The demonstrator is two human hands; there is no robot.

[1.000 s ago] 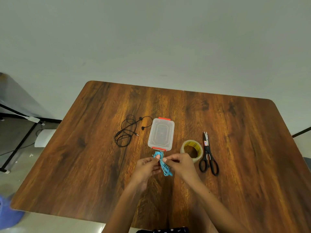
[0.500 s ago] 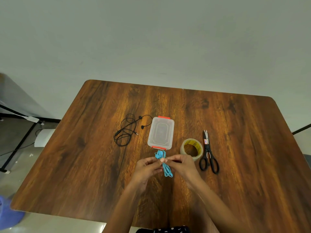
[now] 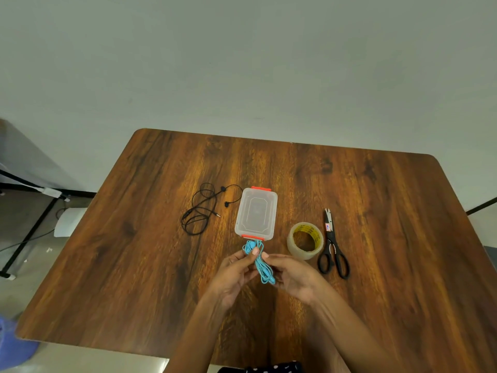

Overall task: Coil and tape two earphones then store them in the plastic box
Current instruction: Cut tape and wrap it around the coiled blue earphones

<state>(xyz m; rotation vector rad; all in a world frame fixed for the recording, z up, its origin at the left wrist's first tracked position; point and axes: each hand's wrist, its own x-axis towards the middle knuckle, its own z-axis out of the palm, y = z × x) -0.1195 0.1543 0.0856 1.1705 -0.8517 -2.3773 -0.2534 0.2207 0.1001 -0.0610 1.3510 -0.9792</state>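
Observation:
A blue earphone [image 3: 259, 262], bundled into a long coil, is held just above the table between both hands. My left hand [image 3: 236, 270] pinches its upper part with thumb and fingers. My right hand [image 3: 289, 274] holds the coil from the right side. Right behind the coil lies the clear plastic box [image 3: 256, 214] with red clips, its lid on. A black earphone [image 3: 204, 208] lies loose and uncoiled to the left of the box. The roll of clear tape [image 3: 304, 240] and black scissors [image 3: 333, 247] lie to the right of my hands.
The wooden table [image 3: 376, 211] extends wide on both sides. Past its left edge I see a black metal frame [image 3: 29, 224] and a white sheet on the floor. A blue object [image 3: 10, 345] sits at the lower left corner.
Both hands kept holding the blue coil and shifted only slightly. The fingers of my left hand moved up the bundle toward the box.

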